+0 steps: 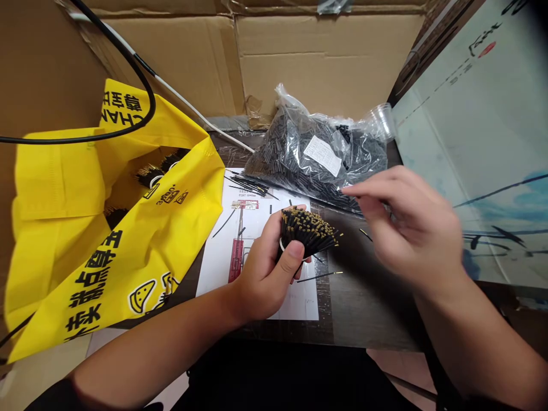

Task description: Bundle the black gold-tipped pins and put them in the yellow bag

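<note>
In my left hand (pixel 274 265) is a thick bundle of short black wires (pixel 310 231) with gold-coloured metal ends, which fan out toward the upper right. A white band shows around the bundle beside my thumb. My right hand (pixel 406 222) is raised to the right of the bundle, its thumb and fingers drawn together. Whatever those fingers hold, if anything, is too small or hidden to make out. Behind the fingertips lies a clear plastic bag (pixel 282 148) full of short black tubes, with a white label (pixel 323 155) on it. One loose wire (pixel 321 277) lies just below the bundle.
A yellow bag (pixel 188 228) on the left holds more banded wire bundles (pixel 148 176). More loose wires (pixel 248 185) lie on a printed paper sheet (pixel 214 268) on the dark table (pixel 377 308). Cardboard (pixel 325 63) stands behind; a pale painted panel (pixel 479 142) borders the right.
</note>
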{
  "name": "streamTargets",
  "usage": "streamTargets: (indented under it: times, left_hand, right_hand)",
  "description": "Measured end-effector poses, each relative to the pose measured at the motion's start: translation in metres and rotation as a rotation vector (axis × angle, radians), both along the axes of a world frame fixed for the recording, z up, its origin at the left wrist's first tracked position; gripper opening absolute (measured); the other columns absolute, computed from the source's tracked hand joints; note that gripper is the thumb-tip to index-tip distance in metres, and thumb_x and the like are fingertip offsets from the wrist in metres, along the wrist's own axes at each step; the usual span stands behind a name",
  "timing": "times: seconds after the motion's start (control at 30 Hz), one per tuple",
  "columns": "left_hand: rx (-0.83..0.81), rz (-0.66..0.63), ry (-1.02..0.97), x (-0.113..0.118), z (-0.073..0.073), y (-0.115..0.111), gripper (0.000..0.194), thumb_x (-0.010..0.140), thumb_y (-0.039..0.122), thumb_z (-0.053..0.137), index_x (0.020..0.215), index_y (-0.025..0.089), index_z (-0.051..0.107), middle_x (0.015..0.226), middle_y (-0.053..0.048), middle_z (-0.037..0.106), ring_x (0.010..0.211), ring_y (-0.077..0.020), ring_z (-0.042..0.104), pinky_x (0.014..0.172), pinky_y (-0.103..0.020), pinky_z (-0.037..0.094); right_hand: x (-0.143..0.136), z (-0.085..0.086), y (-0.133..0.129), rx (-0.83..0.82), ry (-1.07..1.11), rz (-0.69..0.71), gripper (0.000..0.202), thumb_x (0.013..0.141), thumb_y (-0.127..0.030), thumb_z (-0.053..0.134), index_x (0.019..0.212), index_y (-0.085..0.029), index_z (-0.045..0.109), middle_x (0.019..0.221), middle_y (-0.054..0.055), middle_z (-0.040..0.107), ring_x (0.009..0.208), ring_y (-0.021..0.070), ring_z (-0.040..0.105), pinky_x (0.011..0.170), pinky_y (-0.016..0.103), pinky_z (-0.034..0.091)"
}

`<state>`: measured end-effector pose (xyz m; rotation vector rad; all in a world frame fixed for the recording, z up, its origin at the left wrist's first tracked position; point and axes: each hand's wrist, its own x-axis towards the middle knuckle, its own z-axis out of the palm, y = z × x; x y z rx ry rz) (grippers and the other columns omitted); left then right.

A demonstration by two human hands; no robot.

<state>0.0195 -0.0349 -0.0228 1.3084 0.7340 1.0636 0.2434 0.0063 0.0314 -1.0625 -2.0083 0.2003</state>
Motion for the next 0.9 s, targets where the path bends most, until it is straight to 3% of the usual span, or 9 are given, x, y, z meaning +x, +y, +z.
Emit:
streamTargets:
  times: [0.13,0.3,0.53,0.7,0.9]
  left_hand:
    - [0.029,0.026,0.019,0.0,-0.003,0.001,0.043,0.108,0.041,0.045,0.149,0.028,0.042,0.088,-0.002,0.06,0.062,-0.0086,0.053,0.054,-0.023,0.045]
    - [0.074,0.061,0.053,0.0,-0.004,0.003,0.041,0.107,0.038,0.046,0.147,0.026,0.045,0.087,-0.002,0.059,0.063,-0.0084,0.051,0.056,-0.022,0.046]
    - [0.057,0.063,0.113,0.0,0.001,0.003,0.042,0.107,0.039,0.046,0.146,0.023,0.046,0.083,-0.002,0.056,0.065,-0.0104,0.05,0.056,-0.023,0.045]
    - [0.056,0.076,0.119,0.0,0.001,0.003,0.042,0.107,0.038,0.046,0.146,0.023,0.045,0.082,-0.001,0.056,0.065,-0.0107,0.049,0.058,-0.024,0.045]
    - [0.004,0.079,0.078,0.002,-0.001,0.005,0.033,0.107,0.041,0.046,0.132,0.02,0.05,0.077,0.001,0.054,0.063,-0.0105,0.048,0.057,-0.024,0.044]
  right_hand:
    - [-0.014,0.015,-0.023,0.063,-0.081,0.037,0.04,0.092,0.0,0.059,0.116,-0.029,0.074,0.096,0.002,0.061,0.077,0.0134,0.058,0.067,0.03,0.047]
    - [-0.023,0.005,-0.027,0.117,-0.118,0.046,0.036,0.093,0.002,0.057,0.114,-0.021,0.075,0.093,0.003,0.061,0.076,0.0116,0.056,0.066,0.028,0.048]
    - [-0.023,0.0,-0.024,0.165,-0.129,0.011,0.032,0.091,0.001,0.061,0.109,-0.021,0.077,0.091,0.002,0.062,0.075,0.0117,0.056,0.066,0.029,0.047]
    - [-0.023,-0.001,-0.023,0.106,-0.086,0.067,0.036,0.09,0.005,0.058,0.112,-0.018,0.075,0.092,0.003,0.062,0.076,0.0102,0.057,0.067,0.026,0.048]
    - [-0.02,-0.002,-0.024,0.119,-0.11,0.089,0.036,0.09,0.003,0.059,0.11,-0.022,0.076,0.092,0.003,0.062,0.078,0.0118,0.059,0.068,0.028,0.049]
